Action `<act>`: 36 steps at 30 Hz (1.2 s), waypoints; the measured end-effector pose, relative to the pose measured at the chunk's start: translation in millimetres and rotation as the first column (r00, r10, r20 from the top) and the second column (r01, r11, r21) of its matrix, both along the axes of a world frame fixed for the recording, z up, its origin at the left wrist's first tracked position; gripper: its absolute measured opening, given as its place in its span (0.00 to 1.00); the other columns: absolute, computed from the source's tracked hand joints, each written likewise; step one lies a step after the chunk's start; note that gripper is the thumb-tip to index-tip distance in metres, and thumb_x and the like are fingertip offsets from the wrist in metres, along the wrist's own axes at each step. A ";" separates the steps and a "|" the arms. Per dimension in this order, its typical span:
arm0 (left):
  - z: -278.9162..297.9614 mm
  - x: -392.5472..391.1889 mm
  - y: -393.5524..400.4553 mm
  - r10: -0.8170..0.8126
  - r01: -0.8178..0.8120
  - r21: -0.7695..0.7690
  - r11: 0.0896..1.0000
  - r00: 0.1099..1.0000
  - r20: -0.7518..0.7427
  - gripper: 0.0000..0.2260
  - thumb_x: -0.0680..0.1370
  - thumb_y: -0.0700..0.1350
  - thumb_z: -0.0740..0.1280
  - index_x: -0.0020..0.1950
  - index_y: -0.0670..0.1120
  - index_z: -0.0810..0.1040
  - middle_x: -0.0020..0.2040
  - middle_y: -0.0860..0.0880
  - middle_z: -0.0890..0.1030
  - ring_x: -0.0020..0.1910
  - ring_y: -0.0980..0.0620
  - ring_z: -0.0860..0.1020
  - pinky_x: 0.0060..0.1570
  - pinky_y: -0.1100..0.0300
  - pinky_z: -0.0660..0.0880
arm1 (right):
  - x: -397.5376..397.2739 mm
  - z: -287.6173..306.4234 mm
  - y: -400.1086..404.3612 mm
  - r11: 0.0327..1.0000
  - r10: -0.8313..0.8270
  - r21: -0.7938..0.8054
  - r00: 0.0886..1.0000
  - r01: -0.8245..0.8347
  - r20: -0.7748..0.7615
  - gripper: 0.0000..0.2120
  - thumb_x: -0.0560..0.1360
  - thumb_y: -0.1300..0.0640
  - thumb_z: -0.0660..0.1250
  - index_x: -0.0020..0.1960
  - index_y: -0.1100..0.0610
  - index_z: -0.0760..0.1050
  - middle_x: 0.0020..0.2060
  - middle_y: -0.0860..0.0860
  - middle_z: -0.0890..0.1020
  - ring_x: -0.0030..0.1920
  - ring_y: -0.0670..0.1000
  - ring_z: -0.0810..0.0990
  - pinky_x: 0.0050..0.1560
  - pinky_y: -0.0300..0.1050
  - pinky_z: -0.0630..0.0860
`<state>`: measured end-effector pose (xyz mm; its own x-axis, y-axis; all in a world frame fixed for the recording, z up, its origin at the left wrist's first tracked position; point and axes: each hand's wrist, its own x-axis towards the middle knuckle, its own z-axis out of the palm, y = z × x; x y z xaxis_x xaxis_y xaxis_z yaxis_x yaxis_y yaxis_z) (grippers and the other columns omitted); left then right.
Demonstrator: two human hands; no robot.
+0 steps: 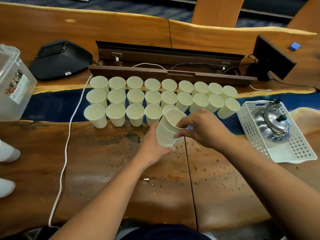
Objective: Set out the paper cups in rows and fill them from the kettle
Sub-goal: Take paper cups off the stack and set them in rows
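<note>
Carefully: your left hand point(153, 146) grips the light nested stack point(165, 135); your right hand point(200, 128) pinches the top cup point(174, 118) by its thin, crushable rim.

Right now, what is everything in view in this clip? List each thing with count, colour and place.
standing paper cups: two back rows of nine, front row of at least five, pale cream, on the table's blue strip
stack of paper cups: one, pale cream, held in front of the third row
kettle: one, shiny metal with black knob, in the basket
basket: one, white perforated, right
table: one, brown wood, wet with droplets
cable: one, white, left of the cups
plastic box: one, clear, far left
black device: one, back left
monitor: one, black, back right
left hand: grips the stack
right hand: pinches the top cup's rim
</note>
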<state>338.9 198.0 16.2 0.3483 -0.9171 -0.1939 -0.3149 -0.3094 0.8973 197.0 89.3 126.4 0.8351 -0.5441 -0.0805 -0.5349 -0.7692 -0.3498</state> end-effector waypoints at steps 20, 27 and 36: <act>0.5 -13.1 -17.8 0.163 -0.163 0.053 0.985 0.987 0.002 0.40 0.65 0.50 0.81 0.70 0.53 0.62 0.59 0.59 0.73 0.57 0.56 0.73 0.50 0.63 0.69 | -36.0 -91.5 -73.7 0.947 -0.319 0.012 0.941 0.322 -0.113 0.14 0.81 0.56 0.63 0.66 0.53 0.76 0.63 0.55 0.80 0.60 0.59 0.79 0.63 0.53 0.74; 8.3 -22.4 -19.0 0.171 -0.171 0.031 0.985 0.985 -0.001 0.40 0.66 0.47 0.81 0.71 0.53 0.62 0.60 0.58 0.73 0.59 0.55 0.73 0.55 0.60 0.69 | -25.9 -114.3 -82.3 0.958 -0.281 -0.002 0.941 0.286 -0.190 0.14 0.81 0.57 0.64 0.66 0.52 0.77 0.62 0.53 0.81 0.60 0.57 0.80 0.64 0.51 0.75; 14.0 -24.6 -17.4 0.165 -0.166 0.042 0.985 0.986 0.022 0.41 0.67 0.47 0.81 0.72 0.53 0.61 0.61 0.59 0.71 0.60 0.56 0.71 0.55 0.60 0.70 | -14.5 -124.8 -89.0 0.968 -0.243 -0.001 0.943 0.249 -0.228 0.14 0.80 0.58 0.66 0.65 0.50 0.77 0.62 0.53 0.81 0.58 0.57 0.80 0.64 0.52 0.76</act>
<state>314.3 180.6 30.2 0.4986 -0.8372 -0.2245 -0.2725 -0.3972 0.8763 182.5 0.3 1.6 0.6338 -0.7254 -0.2687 -0.7735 -0.5952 -0.2178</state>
